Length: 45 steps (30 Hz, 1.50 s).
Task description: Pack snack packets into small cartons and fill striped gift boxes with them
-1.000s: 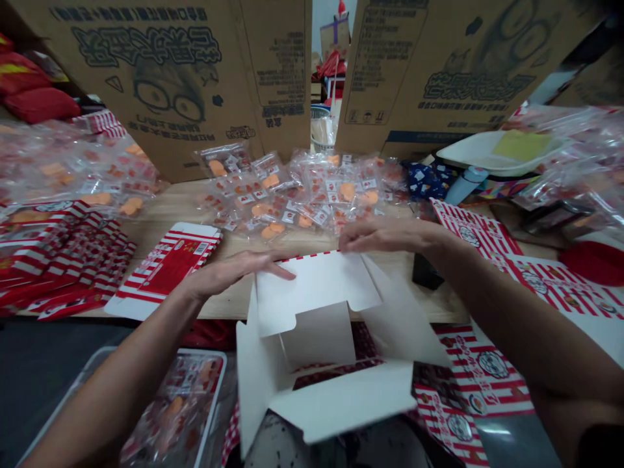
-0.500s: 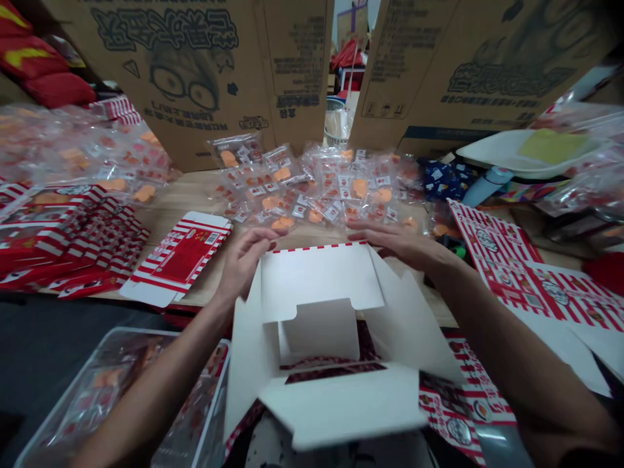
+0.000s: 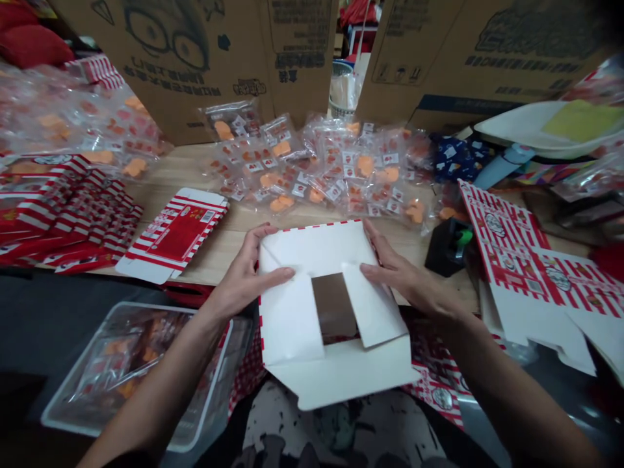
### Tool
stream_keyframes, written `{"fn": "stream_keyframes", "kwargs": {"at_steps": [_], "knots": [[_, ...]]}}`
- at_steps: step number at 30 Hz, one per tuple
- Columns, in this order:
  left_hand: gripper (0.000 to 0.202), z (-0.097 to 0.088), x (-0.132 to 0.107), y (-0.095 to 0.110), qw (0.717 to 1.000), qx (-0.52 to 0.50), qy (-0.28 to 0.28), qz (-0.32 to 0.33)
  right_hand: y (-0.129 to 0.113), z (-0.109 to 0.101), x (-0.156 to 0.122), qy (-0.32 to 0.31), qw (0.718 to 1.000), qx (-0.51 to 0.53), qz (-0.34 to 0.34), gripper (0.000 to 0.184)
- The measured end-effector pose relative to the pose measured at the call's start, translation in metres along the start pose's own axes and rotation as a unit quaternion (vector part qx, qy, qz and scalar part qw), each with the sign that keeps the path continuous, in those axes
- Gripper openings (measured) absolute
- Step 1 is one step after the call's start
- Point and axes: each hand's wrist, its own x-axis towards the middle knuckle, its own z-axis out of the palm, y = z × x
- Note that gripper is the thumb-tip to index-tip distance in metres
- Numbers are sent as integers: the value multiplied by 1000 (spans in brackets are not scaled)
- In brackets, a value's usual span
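Note:
A white-inside cardboard carton (image 3: 297, 325) with a red-and-white edge sits at the table's front, above my lap. Its two side flaps are folded inward, leaving a dark gap between them, and a wide flap sticks out toward me. My left hand (image 3: 246, 276) grips the left side, its thumb pressing on that side flap and its fingers round the outside. On the right, my right hand (image 3: 402, 270) holds the carton likewise, thumb on the other side flap. Beyond the carton lie several clear packets (image 3: 316, 169) with orange pieces inside.
Left are a flat striped box (image 3: 178, 234) and stacked striped boxes (image 3: 63, 214). A clear bin (image 3: 63, 396) of packets stands lower left. Right are a black tape dispenser (image 3: 446, 247), striped cardboard sheets (image 3: 526, 260) and a blue bottle (image 3: 504, 166). Large brown cartons (image 3: 234, 58) stand behind.
The carton's side flaps have gone from spread outward to folded inward. Both hands have moved from the far edge to its sides, thumbs now on the flaps. The view has tipped downward.

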Motion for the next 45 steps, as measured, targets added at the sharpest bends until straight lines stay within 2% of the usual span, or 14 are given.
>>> {"fn": "stream_keyframes", "kwargs": {"at_steps": [6, 10, 17, 23, 25, 27, 29, 30, 32, 33, 37, 39, 42, 45], "knots": [[78, 12, 2, 4, 979, 197, 33, 47, -14, 21, 1, 54, 962, -264, 46, 87], [81, 22, -5, 9, 947, 316, 32, 39, -20, 24, -1, 51, 935, -339, 88, 85], [67, 17, -7, 5, 980, 138, 124, 77, -9, 24, -6, 134, 966, -220, 33, 81], [92, 17, -6, 5, 972, 213, 15, 97, -30, 34, -4, 74, 908, -399, 109, 82], [92, 19, -5, 2, 969, 221, 49, 97, -32, 34, -2, 74, 902, -410, 110, 84], [88, 21, -7, 2, 960, 223, 135, 101, -28, 32, -1, 98, 917, -375, 97, 82], [63, 21, -15, 6, 939, 244, 207, 125, -21, 29, -3, 144, 936, -311, 81, 78], [43, 21, -22, 10, 932, 260, 209, 142, -17, 28, -5, 166, 943, -278, 73, 76], [15, 18, -38, 20, 924, 301, 144, 185, -11, 26, -10, 192, 953, -225, 63, 72], [13, 16, -46, 24, 918, 324, 92, 212, -9, 25, -12, 197, 956, -207, 61, 72], [26, 10, -67, 27, 840, 437, -76, 312, -7, 23, -15, 199, 964, -166, 59, 72], [38, 10, -68, 20, 816, 468, -136, 310, -6, 22, -14, 200, 967, -152, 51, 71], [35, 11, -62, 10, 827, 459, -181, 271, -4, 20, -12, 181, 974, -123, 54, 70], [33, 9, -56, 7, 856, 412, -178, 255, -1, 19, -11, 164, 980, -99, 60, 68]]}}
